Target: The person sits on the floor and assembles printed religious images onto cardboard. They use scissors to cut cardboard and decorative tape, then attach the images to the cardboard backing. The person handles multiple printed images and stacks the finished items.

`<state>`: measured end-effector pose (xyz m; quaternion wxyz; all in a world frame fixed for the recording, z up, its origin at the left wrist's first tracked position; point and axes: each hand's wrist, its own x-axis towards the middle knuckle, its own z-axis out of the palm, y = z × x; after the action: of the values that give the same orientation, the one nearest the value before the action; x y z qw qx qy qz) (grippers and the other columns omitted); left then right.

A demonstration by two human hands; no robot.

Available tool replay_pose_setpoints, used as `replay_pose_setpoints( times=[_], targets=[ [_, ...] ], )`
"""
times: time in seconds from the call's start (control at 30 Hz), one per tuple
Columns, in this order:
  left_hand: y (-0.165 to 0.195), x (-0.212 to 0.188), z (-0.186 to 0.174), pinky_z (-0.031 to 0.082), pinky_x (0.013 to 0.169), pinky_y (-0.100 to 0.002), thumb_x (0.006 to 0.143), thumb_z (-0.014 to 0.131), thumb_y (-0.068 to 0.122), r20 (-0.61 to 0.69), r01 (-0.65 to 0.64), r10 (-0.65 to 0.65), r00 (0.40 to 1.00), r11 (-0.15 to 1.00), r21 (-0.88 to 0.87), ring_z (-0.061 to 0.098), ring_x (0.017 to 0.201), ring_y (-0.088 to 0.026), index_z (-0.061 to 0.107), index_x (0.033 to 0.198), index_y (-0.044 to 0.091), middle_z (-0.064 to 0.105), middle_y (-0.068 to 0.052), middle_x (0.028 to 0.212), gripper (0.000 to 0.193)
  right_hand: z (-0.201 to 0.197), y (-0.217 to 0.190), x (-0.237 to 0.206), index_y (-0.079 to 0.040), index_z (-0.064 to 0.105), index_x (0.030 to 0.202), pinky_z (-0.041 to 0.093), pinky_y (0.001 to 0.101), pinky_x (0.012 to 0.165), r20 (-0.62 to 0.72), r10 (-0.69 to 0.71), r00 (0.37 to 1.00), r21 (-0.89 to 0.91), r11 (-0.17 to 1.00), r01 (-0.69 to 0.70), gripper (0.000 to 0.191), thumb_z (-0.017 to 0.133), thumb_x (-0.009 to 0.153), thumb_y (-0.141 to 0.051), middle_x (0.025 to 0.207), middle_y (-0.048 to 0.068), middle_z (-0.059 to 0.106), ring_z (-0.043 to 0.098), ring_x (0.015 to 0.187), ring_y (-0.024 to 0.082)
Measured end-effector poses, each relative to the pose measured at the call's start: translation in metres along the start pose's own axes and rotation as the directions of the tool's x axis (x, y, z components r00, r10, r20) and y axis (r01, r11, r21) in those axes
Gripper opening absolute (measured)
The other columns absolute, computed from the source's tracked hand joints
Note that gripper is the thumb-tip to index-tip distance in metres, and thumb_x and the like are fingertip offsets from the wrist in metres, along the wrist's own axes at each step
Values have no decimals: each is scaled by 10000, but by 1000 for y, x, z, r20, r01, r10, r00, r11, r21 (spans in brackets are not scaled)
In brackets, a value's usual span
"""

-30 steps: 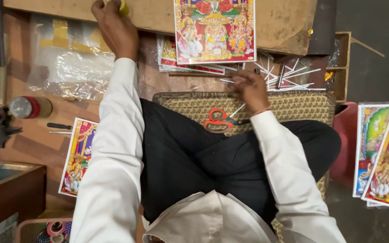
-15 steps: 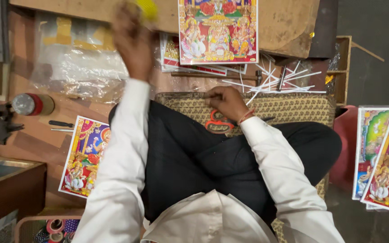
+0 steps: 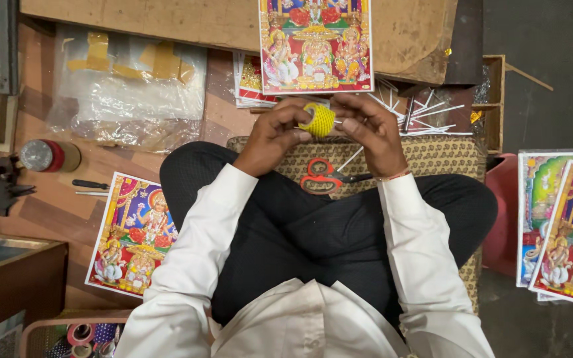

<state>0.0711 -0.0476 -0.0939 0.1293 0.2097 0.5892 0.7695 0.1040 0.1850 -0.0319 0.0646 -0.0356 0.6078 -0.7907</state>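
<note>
Two hands raised together above the lap: left hand (image 3: 274, 134) and right hand (image 3: 368, 129), fingers curled closed around a small yellow spool of thread (image 3: 318, 119) pinched between them, just below a colourful devotional print (image 3: 316, 44) propped against a cardboard sheet (image 3: 167, 20). Directly beneath, red-handled scissors (image 3: 323, 176) lying on a woven mat (image 3: 432, 156), touching a thin white stick. More white sticks (image 3: 426, 113) scattered behind the right hand. Left of the knee, another print (image 3: 134, 232) flat on the wooden floor (image 3: 54, 199), beside a screwdriver (image 3: 90, 185) and a red-capped jar (image 3: 49, 156). Crumpled plastic sheeting (image 3: 127, 93) farther back. Stacked prints (image 3: 565, 225) at far right, over a red stool. Bottom left, a basket of tape rolls (image 3: 77, 335).
</note>
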Motion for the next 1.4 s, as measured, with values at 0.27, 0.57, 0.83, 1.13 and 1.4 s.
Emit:
replay_pose_setpoints(
  times=[0.27,0.57,0.83,1.13,1.4],
  targets=[
    [-6,3,3,518,1008,-301,891,687,-143,73,91,-86,994,993,-72,596,1160,-143,609,1094,7,572,-38,1193,264,-14,32,7,47,720,1186,620,280,845,-59,119,991,-114,986,-125,267,748,926,-5,1071,105,762,735,940,144],
    [-17,6,4,523,782,-345,846,861,238,-89,106,-77,993,916,386,644,875,-172,676,994,-19,681,-58,926,350,-5,83,9,31,731,1033,606,275,784,-230,134,964,19,991,-133,115,748,921,13,952,88,754,712,832,130],
    [-7,22,-7,524,694,-424,816,855,388,-111,273,-267,957,708,651,683,738,-264,747,888,-37,712,-182,805,444,-16,106,22,-1,718,939,586,277,674,-481,142,865,69,990,-125,58,758,897,9,867,83,741,697,722,149],
    [6,19,-80,503,609,-484,729,934,358,-306,331,-127,944,370,868,630,582,-399,698,641,-50,621,-255,638,480,-68,137,44,9,715,886,549,253,691,-824,-138,549,-102,990,94,89,798,879,39,870,88,736,656,743,130],
    [-7,24,-69,550,661,-410,641,946,240,-487,430,-97,868,635,641,691,696,-308,651,811,-47,695,-192,761,445,-64,141,47,-9,619,893,628,299,658,-829,56,557,168,974,153,129,740,927,13,872,84,697,690,735,158]
  ],
)
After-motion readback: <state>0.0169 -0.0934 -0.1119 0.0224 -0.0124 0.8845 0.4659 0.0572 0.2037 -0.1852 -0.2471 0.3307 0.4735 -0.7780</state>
